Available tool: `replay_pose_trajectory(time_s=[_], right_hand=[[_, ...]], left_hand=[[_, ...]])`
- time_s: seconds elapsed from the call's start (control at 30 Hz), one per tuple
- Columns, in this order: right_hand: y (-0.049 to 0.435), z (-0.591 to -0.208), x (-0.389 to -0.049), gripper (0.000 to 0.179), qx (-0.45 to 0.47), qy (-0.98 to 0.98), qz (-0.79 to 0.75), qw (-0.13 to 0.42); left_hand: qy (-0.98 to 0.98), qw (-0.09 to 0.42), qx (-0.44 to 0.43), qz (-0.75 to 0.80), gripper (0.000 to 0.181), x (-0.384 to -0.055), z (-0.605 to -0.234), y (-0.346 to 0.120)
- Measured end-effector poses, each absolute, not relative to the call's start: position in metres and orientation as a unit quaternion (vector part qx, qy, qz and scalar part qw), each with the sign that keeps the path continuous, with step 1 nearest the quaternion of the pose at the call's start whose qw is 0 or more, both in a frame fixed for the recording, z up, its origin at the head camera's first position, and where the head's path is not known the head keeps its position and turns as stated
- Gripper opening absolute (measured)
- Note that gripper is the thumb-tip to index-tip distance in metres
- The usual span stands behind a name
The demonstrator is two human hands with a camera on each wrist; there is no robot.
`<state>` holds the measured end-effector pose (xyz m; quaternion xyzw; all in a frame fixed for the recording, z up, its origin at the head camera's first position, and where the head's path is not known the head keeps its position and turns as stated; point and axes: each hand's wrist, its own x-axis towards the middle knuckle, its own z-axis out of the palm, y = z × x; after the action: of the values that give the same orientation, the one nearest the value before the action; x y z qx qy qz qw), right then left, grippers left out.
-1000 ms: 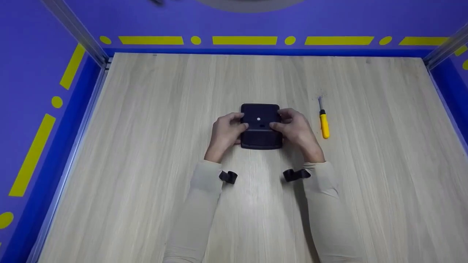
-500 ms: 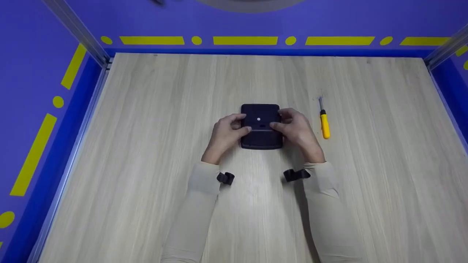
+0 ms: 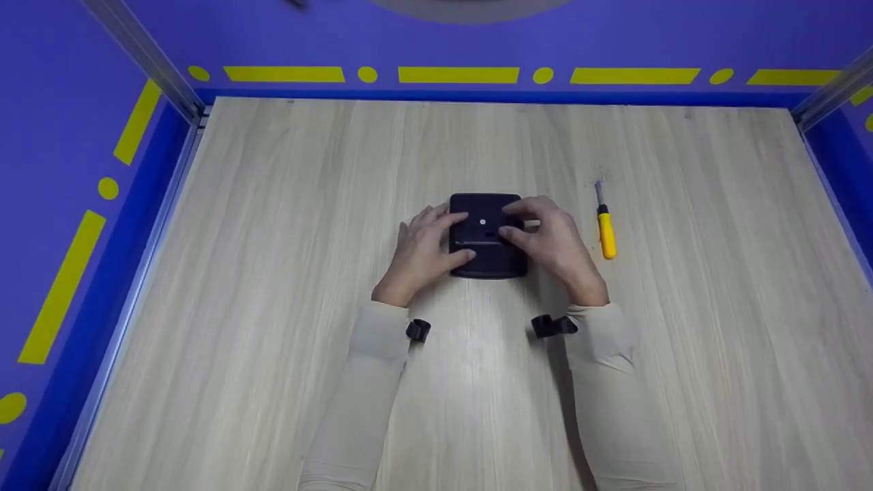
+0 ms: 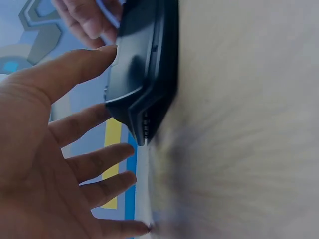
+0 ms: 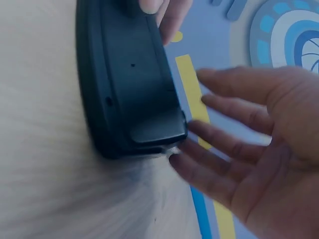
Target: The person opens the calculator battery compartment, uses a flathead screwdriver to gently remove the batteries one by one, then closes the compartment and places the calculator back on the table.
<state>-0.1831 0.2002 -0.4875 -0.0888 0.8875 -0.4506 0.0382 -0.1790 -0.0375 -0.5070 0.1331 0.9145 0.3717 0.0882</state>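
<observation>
A black plastic device (image 3: 487,262) with rounded corners lies on the wooden table, a small white dot on its upper face. Its raised, wedge-like end shows in the left wrist view; what kind of device it is, I cannot tell. My left hand (image 3: 426,249) is at its left side, fingers spread, the thumb and forefinger resting on the top face. At the right side is my right hand (image 3: 552,235), its thumb and forefinger over the top. In the right wrist view that hand's fingers (image 5: 224,134) are loosely extended beside the device's end, gripping nothing.
To the right of the device lies a yellow-handled screwdriver (image 3: 605,232), tip pointing away from me. Tiny specks (image 3: 600,174) are scattered by its tip. Blue panels (image 3: 450,54) with yellow marks enclose the table's back and sides.
My left hand has loosened from the device's edge and spread its fingers, its thumb sliding nearer me. My right fingers have shifted inward over the top. The device and screwdriver stay put.
</observation>
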Motion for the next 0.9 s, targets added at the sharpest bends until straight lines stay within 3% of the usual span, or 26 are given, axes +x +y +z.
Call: replay_pose_trajectory(time_s=[0.23, 0.9], right_hand=[[0.195, -0.491, -0.184, 0.023, -0.156, 0.894, -0.419, 0.027], [0.188, -0.494, -0.183, 0.025, -0.176, 0.913, -0.364, 0.055]], left_hand=[[0.928, 0.097, 0.136, 0.332, 0.067, -0.179, -0.509, -0.037], [0.939, 0.106, 0.133, 0.300, 0.069, -0.178, -0.512, -0.036]])
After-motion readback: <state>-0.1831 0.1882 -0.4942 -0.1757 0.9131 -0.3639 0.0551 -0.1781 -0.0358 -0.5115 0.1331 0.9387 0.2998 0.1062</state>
